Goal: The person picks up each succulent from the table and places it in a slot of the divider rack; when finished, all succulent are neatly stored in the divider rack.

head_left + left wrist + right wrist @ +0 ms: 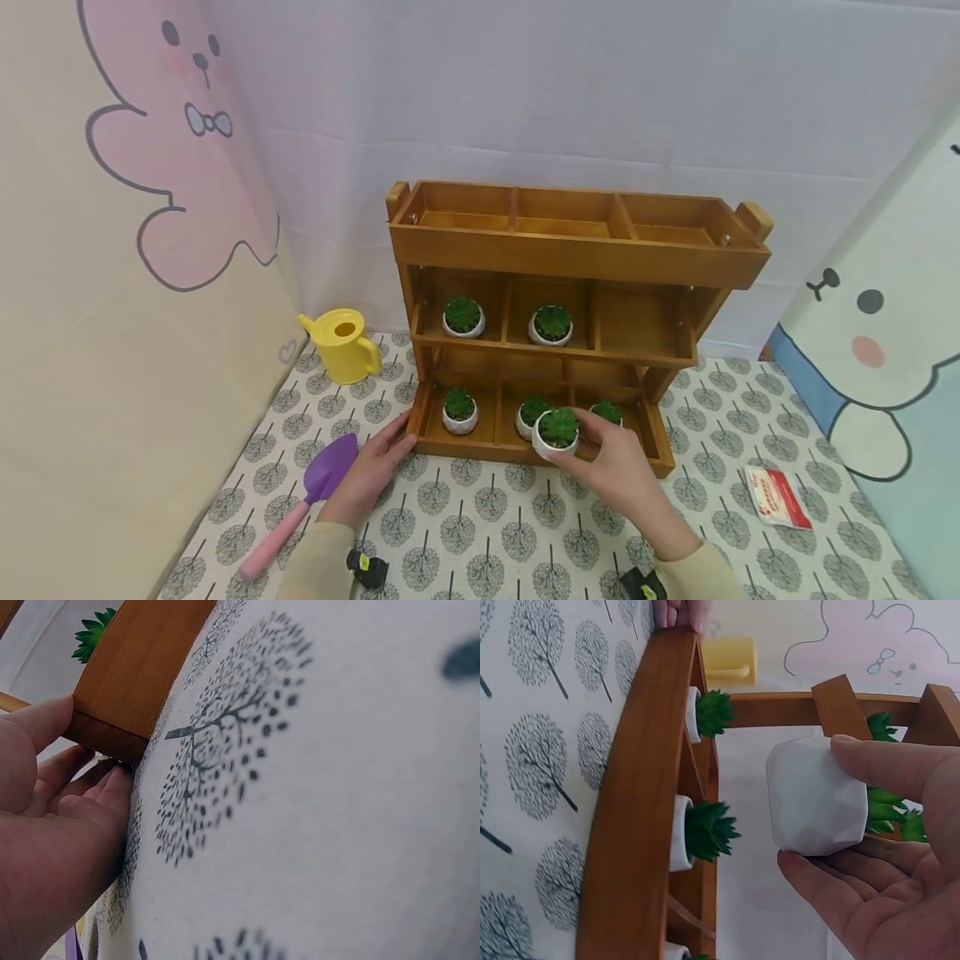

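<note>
My right hand [619, 467] pinches a small white faceted pot with a green succulent [558, 428] between thumb and fingers. It holds this pot in front of the bottom tier of a brown wooden three-tier shelf [581, 254]. In the right wrist view the held pot [817, 796] shows its white side and base, apart from the shelf. At the shelf's lower left corner, my left hand [372, 467] touches the wood with thumb and fingertips. Potted succulents stand in the bottom tier's left [460, 411], middle [529, 414] and right compartments, the right one partly hidden by my hand.
Two potted succulents [463, 317] stand on the middle tier, left and centre. A yellow watering can [342, 346] is left of the shelf. A purple trowel with a pink handle [330, 468] lies by my left arm. At right lies a red and white packet [777, 497].
</note>
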The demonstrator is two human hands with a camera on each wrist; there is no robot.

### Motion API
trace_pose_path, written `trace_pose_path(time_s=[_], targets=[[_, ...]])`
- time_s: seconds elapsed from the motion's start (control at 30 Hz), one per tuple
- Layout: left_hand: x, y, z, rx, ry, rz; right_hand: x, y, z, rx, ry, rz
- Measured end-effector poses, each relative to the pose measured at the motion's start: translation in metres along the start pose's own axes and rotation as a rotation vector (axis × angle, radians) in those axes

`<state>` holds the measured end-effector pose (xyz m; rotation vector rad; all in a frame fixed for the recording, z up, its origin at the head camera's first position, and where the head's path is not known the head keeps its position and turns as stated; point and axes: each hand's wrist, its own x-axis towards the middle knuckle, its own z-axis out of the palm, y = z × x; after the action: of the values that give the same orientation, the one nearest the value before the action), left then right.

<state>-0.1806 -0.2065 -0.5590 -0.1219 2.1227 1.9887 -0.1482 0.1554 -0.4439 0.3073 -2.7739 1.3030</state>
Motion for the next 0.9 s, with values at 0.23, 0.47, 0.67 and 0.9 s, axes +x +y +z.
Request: trace_pose_path(time_s=[0.23, 0.47, 0.67, 0.9], targets=[[0.001, -0.001, 0.000, 0.003, -0.002, 0.005, 0.002, -0.002, -0.024, -0.001, 0.046, -0.038], [-0.001, 0.000, -0.001, 0.005, -0.005, 0.000, 0.003, -0.009, -0.053, 0.014, 0.043, 0.001], [-0.002, 0.001, -0.001, 0.002, -0.008, -0.001, 0.005, -0.015, -0.074, -0.010, 0.048, 0.011], [-0.001, 0.001, 0.000, -0.004, -0.001, 0.002, 0.011, -0.022, -0.094, -0.061, 0.071, -0.017]])
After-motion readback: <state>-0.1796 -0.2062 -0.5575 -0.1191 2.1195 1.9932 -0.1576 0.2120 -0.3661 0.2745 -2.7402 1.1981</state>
